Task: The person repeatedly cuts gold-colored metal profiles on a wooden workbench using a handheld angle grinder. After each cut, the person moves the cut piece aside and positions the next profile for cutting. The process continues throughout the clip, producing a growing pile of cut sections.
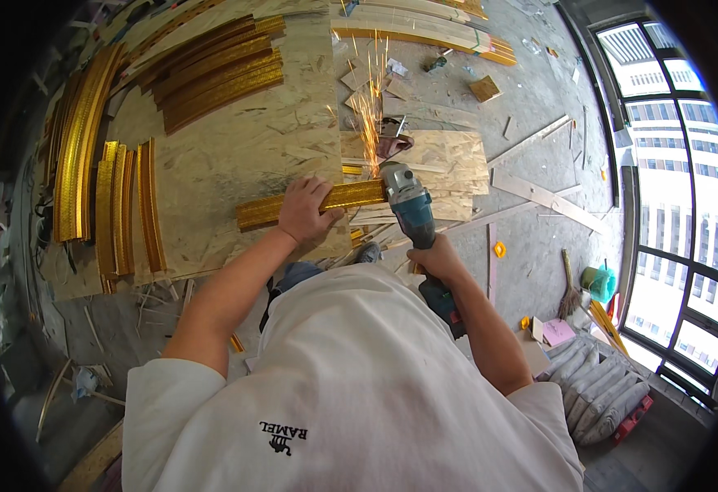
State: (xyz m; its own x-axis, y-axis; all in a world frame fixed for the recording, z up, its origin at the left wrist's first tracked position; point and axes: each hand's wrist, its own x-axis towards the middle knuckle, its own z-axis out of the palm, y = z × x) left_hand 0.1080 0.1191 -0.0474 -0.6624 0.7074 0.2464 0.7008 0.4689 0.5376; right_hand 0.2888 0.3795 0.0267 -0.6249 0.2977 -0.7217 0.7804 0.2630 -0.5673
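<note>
My right hand [440,256] is closed round the body of a teal and grey cordless angle grinder [412,207]. The grinder's head meets the right end of a gold moulding strip [354,195], and orange sparks [370,123] spray away from that spot toward the far side. My left hand [302,208] grips the same strip near its middle and presses it onto a wood-chip board tabletop [219,172]. The strip's right end juts past the board's edge. The grinder's head hides the disc and the cutting point.
Gold moulding pieces [219,74] lie stacked at the far left, with longer strips [88,148] along the left side. Wood scraps and offcuts [539,197] litter the concrete floor. At the right are a broom [570,287], a green bucket [599,282], grey sacks [601,394] and tall windows [675,180].
</note>
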